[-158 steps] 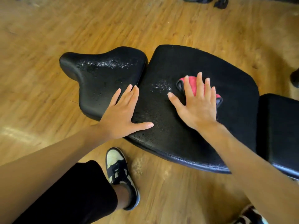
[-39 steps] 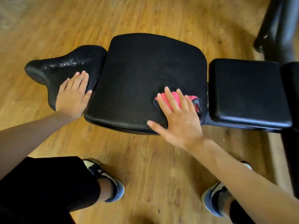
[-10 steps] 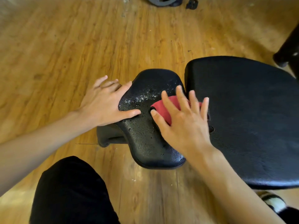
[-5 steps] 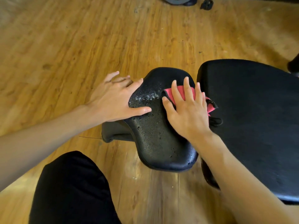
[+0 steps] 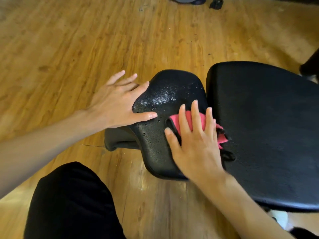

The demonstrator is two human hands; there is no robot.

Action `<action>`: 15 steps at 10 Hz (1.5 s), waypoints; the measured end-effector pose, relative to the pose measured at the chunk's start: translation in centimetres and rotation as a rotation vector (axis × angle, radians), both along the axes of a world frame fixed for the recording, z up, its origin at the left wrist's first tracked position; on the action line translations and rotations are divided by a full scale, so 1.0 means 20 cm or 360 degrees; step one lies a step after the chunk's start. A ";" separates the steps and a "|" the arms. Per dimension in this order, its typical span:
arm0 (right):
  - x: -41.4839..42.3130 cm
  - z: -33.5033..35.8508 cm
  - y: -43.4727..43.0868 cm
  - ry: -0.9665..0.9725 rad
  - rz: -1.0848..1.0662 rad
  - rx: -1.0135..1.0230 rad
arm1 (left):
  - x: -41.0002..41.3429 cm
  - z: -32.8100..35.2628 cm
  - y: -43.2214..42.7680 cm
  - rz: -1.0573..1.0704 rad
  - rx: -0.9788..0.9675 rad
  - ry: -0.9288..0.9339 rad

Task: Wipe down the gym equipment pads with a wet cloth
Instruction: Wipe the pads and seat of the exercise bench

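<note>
my right hand (image 5: 195, 147) lies flat, fingers (image 5: 196, 114) straight and spread, pressing the pink cloth (image 5: 202, 122) onto the small wet pad (image 5: 155, 144) at its 3 o'clock edge, beside the wide pad (image 5: 267, 126). my left hand (image 5: 117, 102) rests open at its 9 o'clock edge.

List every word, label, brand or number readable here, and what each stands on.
None can be read.
The small pad, large pad, pink cloth and wooden floor show no lettering.
The dark objects at the top edge are too small to tell.
</note>
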State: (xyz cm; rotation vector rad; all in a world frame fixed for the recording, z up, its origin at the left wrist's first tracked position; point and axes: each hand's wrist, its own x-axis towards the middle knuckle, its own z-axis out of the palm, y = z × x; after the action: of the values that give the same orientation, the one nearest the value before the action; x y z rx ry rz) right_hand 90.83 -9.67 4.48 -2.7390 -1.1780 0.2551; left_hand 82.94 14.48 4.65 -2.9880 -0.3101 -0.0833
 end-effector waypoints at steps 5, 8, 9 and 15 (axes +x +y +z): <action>0.16 0.01 0.11 -0.0080 0.0013 0.0046 | 0.00 0.00 0.01 -0.0019 -0.0055 -0.0037; 0.22 -0.07 0.11 -0.0020 0.0133 -0.0007 | 0.00 -0.02 0.02 -0.0031 -0.0015 -0.0027; 0.44 -0.07 0.29 0.0106 0.0016 0.0085 | 0.00 -0.01 0.02 -0.0009 -0.0011 -0.0006; -0.13 -0.05 -0.19 -0.0102 0.0197 0.0272 | 0.00 -0.03 0.03 -0.0051 -0.0091 -0.0100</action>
State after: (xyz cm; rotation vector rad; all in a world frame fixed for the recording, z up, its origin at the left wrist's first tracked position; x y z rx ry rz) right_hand 88.26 -13.50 3.44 -2.5491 -1.3227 0.0763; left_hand 82.88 15.02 4.11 -3.0522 -0.2761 -0.1745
